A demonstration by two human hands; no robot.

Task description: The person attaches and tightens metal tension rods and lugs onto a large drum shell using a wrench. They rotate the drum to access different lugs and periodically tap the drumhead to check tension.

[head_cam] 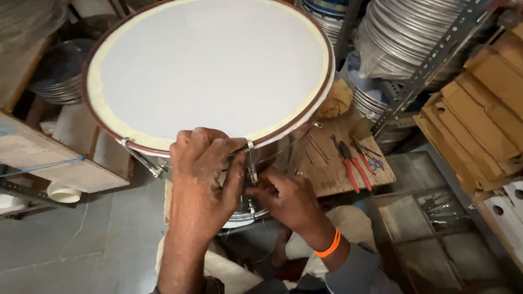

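The drum [210, 71] sits tilted toward the person, so its rim hardware faces up. Left hand [202, 179] clamps over the rim to steady it, while right hand [289, 198] pinches the metal tension hook [251, 160]. Red-handled pliers [351, 163] lie within reach on the wooden board [338, 179].

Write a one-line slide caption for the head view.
Left hand and right hand work a metal hook on a white-skinned drum beside red-handled pliers.
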